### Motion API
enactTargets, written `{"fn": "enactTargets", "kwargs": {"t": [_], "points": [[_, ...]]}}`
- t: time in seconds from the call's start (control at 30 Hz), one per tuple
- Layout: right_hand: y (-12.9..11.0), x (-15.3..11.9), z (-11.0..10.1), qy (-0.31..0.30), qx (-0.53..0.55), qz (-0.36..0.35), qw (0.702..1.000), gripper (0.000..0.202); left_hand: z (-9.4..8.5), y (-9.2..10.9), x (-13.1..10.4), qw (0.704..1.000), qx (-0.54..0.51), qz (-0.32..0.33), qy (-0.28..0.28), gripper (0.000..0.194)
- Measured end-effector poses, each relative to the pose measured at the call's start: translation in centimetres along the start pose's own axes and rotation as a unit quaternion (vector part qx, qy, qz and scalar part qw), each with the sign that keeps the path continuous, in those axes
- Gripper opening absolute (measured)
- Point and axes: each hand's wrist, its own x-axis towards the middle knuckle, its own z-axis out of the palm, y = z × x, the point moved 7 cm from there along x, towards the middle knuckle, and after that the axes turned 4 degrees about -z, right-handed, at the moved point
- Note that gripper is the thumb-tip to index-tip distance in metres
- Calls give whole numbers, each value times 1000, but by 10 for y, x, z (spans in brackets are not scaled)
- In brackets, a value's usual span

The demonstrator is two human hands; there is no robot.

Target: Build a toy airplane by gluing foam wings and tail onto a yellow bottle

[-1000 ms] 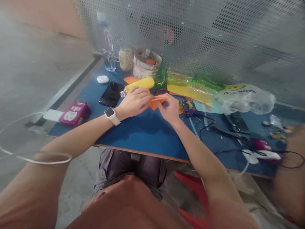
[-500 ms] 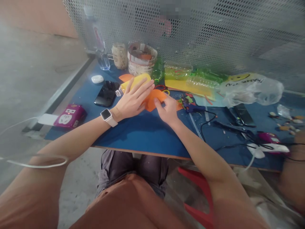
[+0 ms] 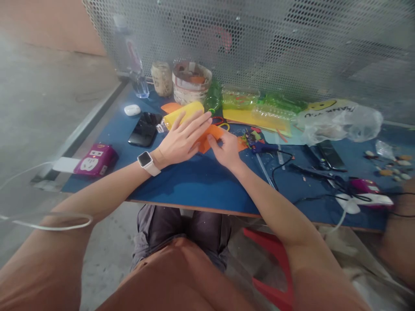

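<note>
An orange sheet is between my two hands above the blue table. My right hand pinches its near right part, thumb on top. My left hand, a white watch on its wrist, lies flat with fingers stretched over the sheet's left side. Just behind the left hand lies a bottle wrapped in yellow, its clear neck pointing left; the fingers hide part of it. Another orange piece rests behind the bottle. Scissors with red and yellow handles lie beyond the sheet.
On the blue table are a black phone and purple socket block at left. Behind stand a jar and round container. Rightward are a glue gun, green bottles, plastic bag, cables and another person's arm.
My right hand has tilted the orange sheet, so less of its face shows. My left hand stays stretched out in nearly the same place.
</note>
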Motion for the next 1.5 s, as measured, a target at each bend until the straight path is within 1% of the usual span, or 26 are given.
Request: {"fn": "enactTargets", "kwargs": {"t": [0.1,0.2,0.33,0.43,0.5,0.6,0.67,0.73,0.8,0.87,0.93,1.0,1.1,1.17,1.27,1.3,1.4,1.5], "points": [[-1,1,-1,6,-1,4,1000,69,2,-1,0,1000,-4,-4,-6,85],[-3,1,-2,6,2,12,1000,66,1,-2,1,1000,-9,-7,-2,80],[-2,-2,-3,-4,23,22,999,52,-4,0,4,1000,-27,-10,12,70],[-3,-3,1,-40,65,11,997,40,-8,4,6,999,-37,-1,21,62],[-5,-4,5,-68,98,-8,993,36,-7,10,7,999,-40,25,27,58],[-9,-5,11,-119,127,-29,984,37,-4,21,4,993,-49,103,36,56],[-12,-5,13,-156,134,-38,978,37,-4,27,-1,987,-64,143,46,56],[-16,-4,13,-187,151,-47,969,42,-6,31,-6,983,-70,159,58,56],[-19,-2,9,-203,184,-48,961,54,-10,35,-9,984,-61,159,54,54],[-19,2,1,-183,222,-35,957,66,-13,42,-9,987,-51,153,24,48],[-19,5,-8,-139,254,-16,957,69,-16,52,-9,985,-64,157,-7,40],[-23,6,-13,-96,267,-4,959,65,-20,65,-8,980,-80,181,-12,31],[-37,4,-14,-49,256,-1,966,54,-24,83,-8,971,-81,224,-2,21],[-51,4,-15,-18,268,-34,963,41,-24,87,-8,971,-86,221,-5,18],[-70,2,-19,19,291,-105,951,12,-22,86,-9,974,-99,204,-17,18],[-75,2,-22,31,290,-121,949,11,-22,86,-9,974,-102,201,-22,19],[-83,2,-28,42,253,-137,957,21,-23,84,-8,974,-117,194,-26,19],[-88,2,-34,45,192,-163,967,27,-29,85,-8,970,-143,199,4,21]]}}
